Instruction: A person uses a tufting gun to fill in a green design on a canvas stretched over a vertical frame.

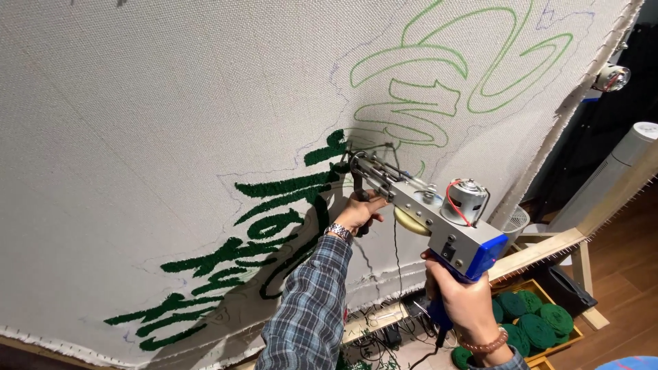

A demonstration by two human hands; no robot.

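Note:
A large off-white cloth [137, 116] is stretched on a wooden frame [541, 248]. Dark green tufted strokes [264, 226] run across its lower middle, and light green drawn outlines [439, 75] sit higher up. My right hand [462, 298] grips the blue handle of a grey tufting gun [425, 209], whose needle end touches the cloth by the dark green strokes. My left hand [358, 212], with a wristwatch and a plaid sleeve, holds the gun's front handle close to the cloth.
A wooden crate holds several dark green yarn balls [538, 318] on the floor at the lower right. Cables [373, 342] lie under the frame. A white tower appliance [610, 178] and a small lamp [611, 77] stand at the right.

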